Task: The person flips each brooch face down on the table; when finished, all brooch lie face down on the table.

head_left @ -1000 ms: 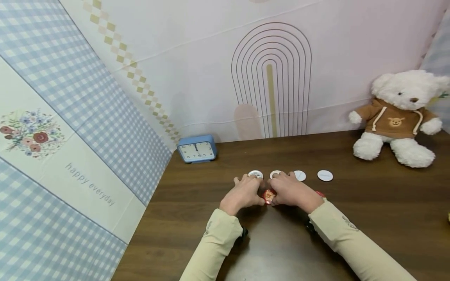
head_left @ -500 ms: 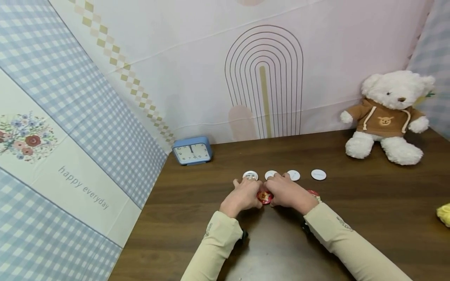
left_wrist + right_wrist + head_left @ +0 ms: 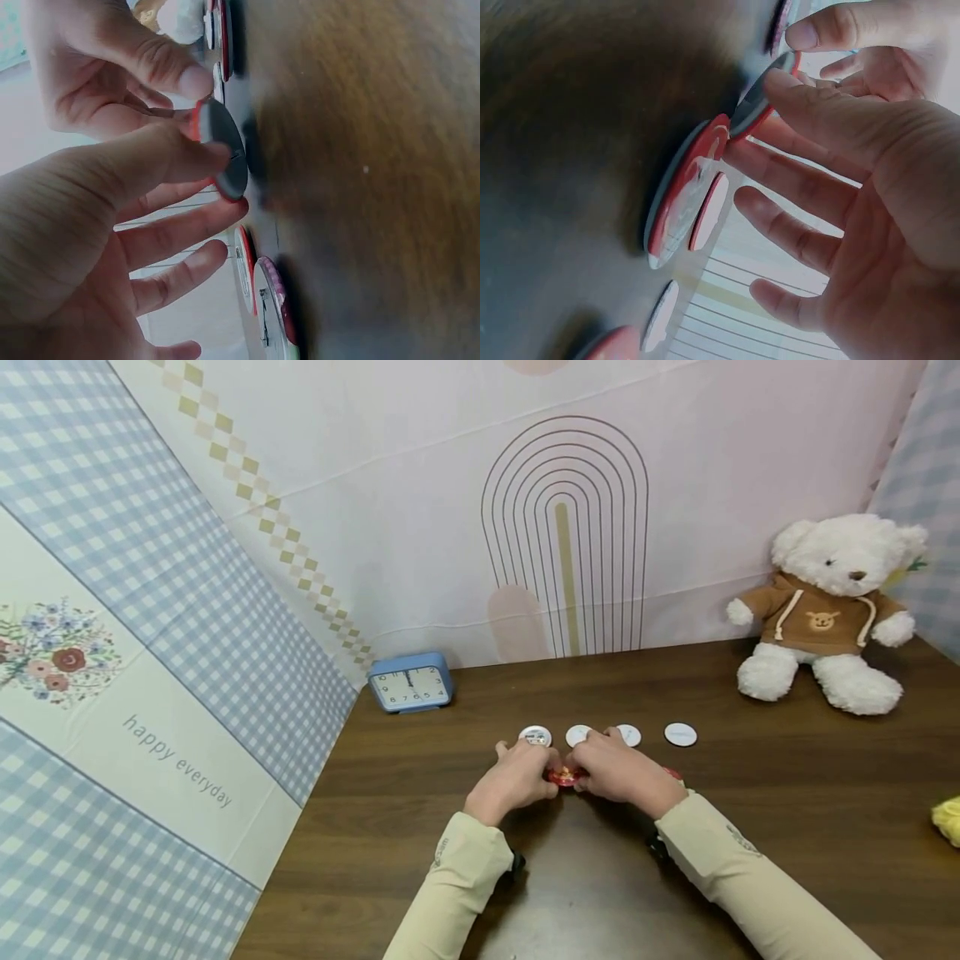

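Badge [image 3: 564, 777] looks light, stiff, kinda slick; left hand [image 3: 513, 779] and right hand [image 3: 618, 768] both pinch it, rim [image 3: 196, 121] seems safest.

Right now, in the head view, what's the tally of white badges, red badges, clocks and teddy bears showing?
White badges: 4
Red badges: 2, one held in the hands, one partly hidden
Clock: 1
Teddy bear: 1
Total: 8
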Tool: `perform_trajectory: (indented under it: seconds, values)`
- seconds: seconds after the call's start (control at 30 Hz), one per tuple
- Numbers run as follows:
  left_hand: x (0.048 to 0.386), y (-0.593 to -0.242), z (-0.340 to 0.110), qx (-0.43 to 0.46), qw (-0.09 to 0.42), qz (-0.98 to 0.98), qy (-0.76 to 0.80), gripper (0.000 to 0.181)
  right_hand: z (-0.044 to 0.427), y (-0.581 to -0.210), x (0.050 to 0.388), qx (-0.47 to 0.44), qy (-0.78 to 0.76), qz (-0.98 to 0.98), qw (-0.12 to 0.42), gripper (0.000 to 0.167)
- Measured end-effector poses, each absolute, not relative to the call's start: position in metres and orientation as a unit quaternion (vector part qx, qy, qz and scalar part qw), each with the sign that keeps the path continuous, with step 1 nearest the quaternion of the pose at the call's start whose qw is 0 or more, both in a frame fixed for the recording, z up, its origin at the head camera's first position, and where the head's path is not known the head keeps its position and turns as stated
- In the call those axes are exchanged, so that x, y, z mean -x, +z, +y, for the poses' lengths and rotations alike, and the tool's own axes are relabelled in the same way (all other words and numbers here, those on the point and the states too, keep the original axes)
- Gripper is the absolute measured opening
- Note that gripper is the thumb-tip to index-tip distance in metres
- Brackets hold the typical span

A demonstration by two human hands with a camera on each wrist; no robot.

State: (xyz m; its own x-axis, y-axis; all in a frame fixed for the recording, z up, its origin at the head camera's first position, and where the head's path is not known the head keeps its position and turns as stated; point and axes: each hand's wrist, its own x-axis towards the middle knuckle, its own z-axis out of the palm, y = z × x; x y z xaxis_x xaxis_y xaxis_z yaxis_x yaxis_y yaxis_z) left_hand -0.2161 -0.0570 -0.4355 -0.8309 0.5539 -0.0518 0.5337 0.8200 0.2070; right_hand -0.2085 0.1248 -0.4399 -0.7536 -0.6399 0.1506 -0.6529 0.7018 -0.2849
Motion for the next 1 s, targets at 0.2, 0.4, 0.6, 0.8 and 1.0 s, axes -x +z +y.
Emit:
perform_trajectory:
  seconds: [0.2, 0.4, 0.6, 0.8, 1.0]
  values:
    - [0.2177, -0.4368, -0.0598, -0.281, 0.031, 0.952, 0.117, 0.012, 0.1278, -0.4399, 0.2095, -0.359, 0.170, -0.917, 0.041, 0.018]
    - [0.2180, -0.4373, -0.0610, -0.284, 0.012, 0.950, 0.131, 0.010, 0.1291, -0.4418, 0.2127, -0.363, 0.173, -0.913, 0.072, 0.017]
    - [0.2179, -0.4384, -0.0611, -0.276, -0.005, 0.952, 0.135, 0.013, 0.1278, -0.4435, 0.2118, -0.345, 0.187, -0.916, 0.088, 0.015]
    - [0.2178, -0.4378, -0.0612, -0.261, -0.015, 0.952, 0.158, 0.019, 0.1268, -0.4456, 0.2115, -0.331, 0.201, -0.919, 0.075, 0.033]
    - [0.2169, -0.4359, -0.0639, -0.263, -0.012, 0.948, 0.180, 0.021, 0.1241, -0.4482, 0.2108, -0.328, 0.204, -0.919, 0.082, 0.044]
